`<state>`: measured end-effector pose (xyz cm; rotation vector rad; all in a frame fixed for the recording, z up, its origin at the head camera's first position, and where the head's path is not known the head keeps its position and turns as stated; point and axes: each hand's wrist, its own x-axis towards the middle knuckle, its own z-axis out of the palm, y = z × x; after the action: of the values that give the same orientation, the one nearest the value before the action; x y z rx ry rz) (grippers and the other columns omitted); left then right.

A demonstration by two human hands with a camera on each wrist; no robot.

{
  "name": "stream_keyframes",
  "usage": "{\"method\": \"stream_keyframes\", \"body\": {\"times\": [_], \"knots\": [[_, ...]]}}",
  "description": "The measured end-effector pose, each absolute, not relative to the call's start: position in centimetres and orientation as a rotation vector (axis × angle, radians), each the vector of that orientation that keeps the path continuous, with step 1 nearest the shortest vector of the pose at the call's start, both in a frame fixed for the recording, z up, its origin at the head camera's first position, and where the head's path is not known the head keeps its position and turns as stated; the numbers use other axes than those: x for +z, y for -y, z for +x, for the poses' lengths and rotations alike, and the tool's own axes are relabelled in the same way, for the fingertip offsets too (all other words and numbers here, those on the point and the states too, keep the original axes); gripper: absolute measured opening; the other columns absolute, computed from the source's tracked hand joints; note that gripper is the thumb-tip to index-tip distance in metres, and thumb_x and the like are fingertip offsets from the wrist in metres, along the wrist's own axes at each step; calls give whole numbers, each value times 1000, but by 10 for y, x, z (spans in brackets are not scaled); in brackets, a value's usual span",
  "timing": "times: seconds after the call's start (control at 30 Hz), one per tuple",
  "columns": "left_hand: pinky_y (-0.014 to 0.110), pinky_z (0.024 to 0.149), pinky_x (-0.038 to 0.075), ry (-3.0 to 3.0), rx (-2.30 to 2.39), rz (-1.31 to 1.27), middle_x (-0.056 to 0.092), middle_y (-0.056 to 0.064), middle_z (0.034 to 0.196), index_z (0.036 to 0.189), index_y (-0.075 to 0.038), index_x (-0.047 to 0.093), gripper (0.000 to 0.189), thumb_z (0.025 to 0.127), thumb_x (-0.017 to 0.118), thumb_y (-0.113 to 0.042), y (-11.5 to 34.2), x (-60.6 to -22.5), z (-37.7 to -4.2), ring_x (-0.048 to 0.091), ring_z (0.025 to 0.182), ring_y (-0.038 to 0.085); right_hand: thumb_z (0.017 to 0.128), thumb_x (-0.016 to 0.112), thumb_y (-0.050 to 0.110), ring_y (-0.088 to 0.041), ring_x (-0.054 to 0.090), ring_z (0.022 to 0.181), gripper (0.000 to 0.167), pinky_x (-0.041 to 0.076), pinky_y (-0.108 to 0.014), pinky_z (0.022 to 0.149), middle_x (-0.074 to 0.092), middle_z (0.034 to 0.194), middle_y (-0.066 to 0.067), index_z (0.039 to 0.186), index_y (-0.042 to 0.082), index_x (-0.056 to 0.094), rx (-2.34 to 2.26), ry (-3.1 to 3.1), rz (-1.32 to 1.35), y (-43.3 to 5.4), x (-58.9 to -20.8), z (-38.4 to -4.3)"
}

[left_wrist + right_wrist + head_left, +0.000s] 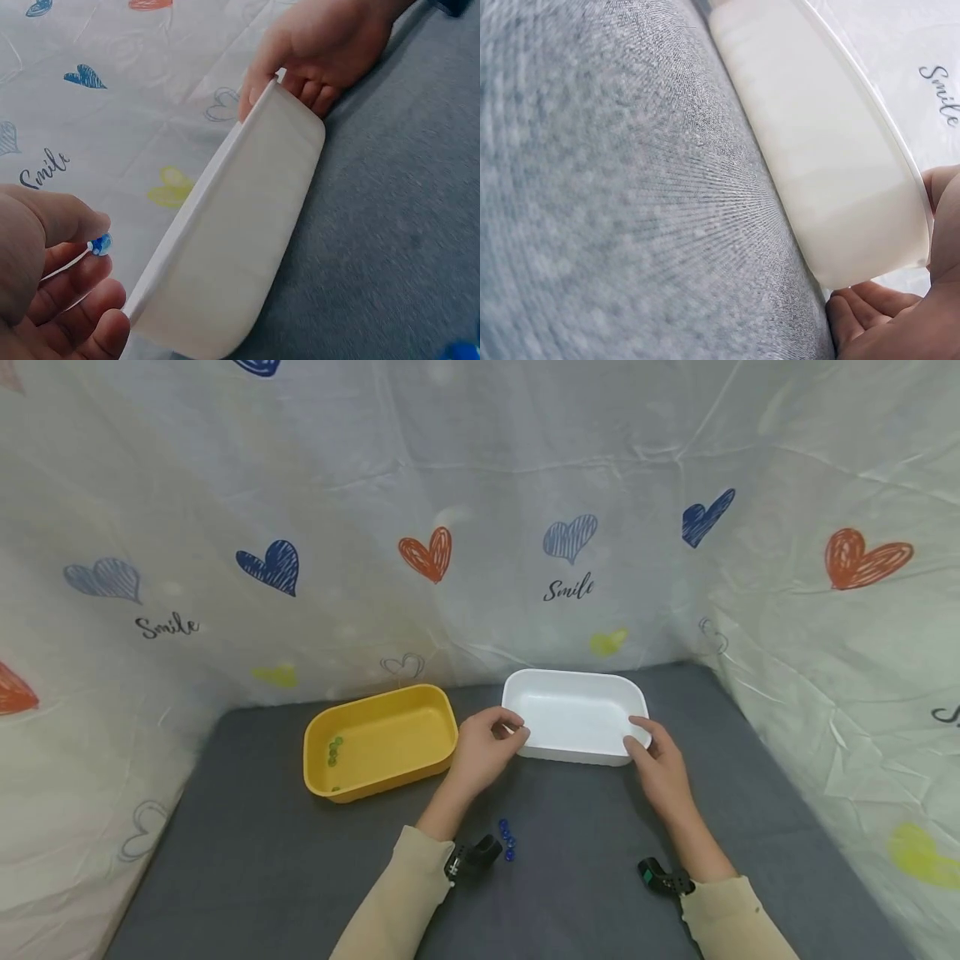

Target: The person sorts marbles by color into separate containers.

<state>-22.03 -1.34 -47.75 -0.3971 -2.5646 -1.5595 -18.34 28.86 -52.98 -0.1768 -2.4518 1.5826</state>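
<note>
Between thumb and fingertip, my left hand point(483, 747) pinches a small blue glass marble point(100, 244), at the left front corner of the white plastic tray point(573, 714). In the head view the fingers hide that marble. My right hand point(663, 772) grips the tray's right end, its thumb at the rim and its fingers around the side, as the right wrist view also shows. The bare inside of the white tray faces up. Several more blue marbles point(509, 842) lie in a short line on the cloth, beside the left wrist.
A yellow tray point(397, 735) stands left of the white one, with several green marbles point(333, 753) at its left end. Dark grey cloth point(247, 852) covers the table. Behind rises a pale curtain point(495, 627) printed with hearts.
</note>
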Motion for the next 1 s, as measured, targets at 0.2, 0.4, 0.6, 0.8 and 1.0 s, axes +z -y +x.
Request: {"method": "stream_keyframes", "body": {"times": [0.2,0.4,0.6,0.8,1.0], "knots": [[30,71,56,2570,-1560,-418,74,-1,93,105,-11,80,8,100,80,-18,3,-479,-230,64,85,16,114,58,28,-33,40,154,48,39,-58,117,44,168,-19,157,6,53,1580,2456,-177,-289,-531,-183],[30,70,56,2574,-1546,-440,74,-1,94,103,-11,80,7,99,80,-16,0,-485,-234,64,85,16,114,58,28,-33,40,156,48,40,-54,118,44,168,-18,157,6,54,1592,2452,-179,-289,-531,-184],[30,69,56,2557,-1543,-456,75,0,94,102,-10,79,6,99,80,-15,-1,-491,-235,65,84,16,114,58,28,-31,38,156,49,39,-53,118,43,169,-17,157,6,53,1618,2447,-183,-288,-531,-183],[29,69,56,2553,-1569,-463,75,0,95,104,-10,79,7,100,79,-16,-2,-490,-235,65,85,16,114,58,27,-33,37,158,48,37,-58,121,43,168,-19,156,5,53,1601,2442,-183,-288,-532,-184],[30,72,57,2561,-1583,-455,75,1,96,104,-10,79,8,100,79,-17,-2,-488,-235,65,86,17,114,58,29,-30,41,153,48,40,-52,114,44,168,-17,156,7,54,1578,2459,-198,-288,-532,-185]]}}
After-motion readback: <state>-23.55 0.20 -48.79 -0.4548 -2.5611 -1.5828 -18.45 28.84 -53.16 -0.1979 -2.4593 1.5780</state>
